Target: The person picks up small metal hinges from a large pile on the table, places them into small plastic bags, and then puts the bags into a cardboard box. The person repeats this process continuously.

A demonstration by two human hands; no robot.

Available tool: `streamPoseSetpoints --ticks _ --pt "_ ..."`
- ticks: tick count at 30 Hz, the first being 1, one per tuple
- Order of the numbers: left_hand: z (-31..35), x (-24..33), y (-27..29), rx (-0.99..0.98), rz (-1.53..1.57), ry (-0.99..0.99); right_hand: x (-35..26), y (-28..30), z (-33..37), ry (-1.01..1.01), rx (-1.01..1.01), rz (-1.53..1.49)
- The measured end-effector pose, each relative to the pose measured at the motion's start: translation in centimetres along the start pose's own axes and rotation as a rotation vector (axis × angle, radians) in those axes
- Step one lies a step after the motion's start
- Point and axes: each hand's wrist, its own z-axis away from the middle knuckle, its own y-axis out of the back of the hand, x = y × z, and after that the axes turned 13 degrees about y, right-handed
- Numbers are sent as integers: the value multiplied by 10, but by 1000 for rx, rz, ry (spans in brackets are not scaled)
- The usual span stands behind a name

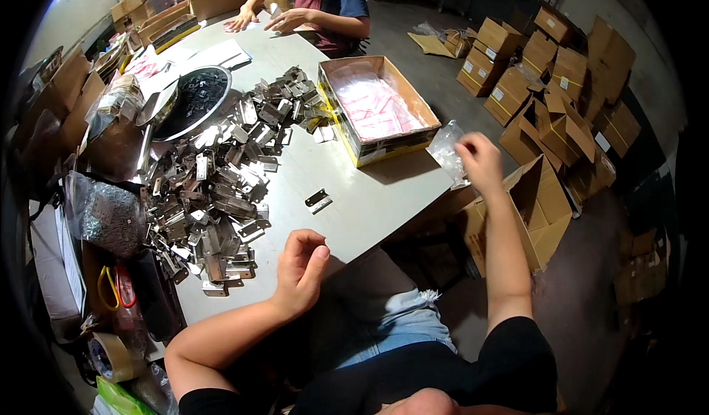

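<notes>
Metal bracket [319, 201] sits mid-frame; left hand [300, 273] is loosely curled below it, looks empty. Right hand [481, 165] is at the clear bag [447, 150], right of centre, can't tell if gripping. I'd pinch just one layer, gently.

bends left arm [185, 363] sharply at the elbow, out low to the left, and slants left forearm [229, 330] up toward the middle of the view. holds left hand [299, 273] half curled near the body, with fingers [297, 241] folded over at the top and thumb [317, 261] raised on the inner side, leaving a small gap between. stretches right arm [509, 282] much straighter, forward and out to the right, well apart from the left. carries right hand [481, 164] farther ahead and higher in view, angled leftward from right wrist [494, 192], with knuckles up and fingers bent. shows right fingertips [460, 149] too small to tell touching from apart.
</notes>
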Motion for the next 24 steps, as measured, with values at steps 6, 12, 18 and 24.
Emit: streamPoseSetpoints --ticks 6,12,18,24 --pt "-2 -1 -2 -26 47 50 -26 -94 -109 383 -222 -15" --pt "-2 -1 0 -15 -34 37 -6 -144 -139 357 -409 138" --pt "-1 4 -2 -40 -40 56 -44 -96 -109 16 -294 -369" --pt "0 5 3 -169 64 141 -127 -59 -29 83 -398 -741"
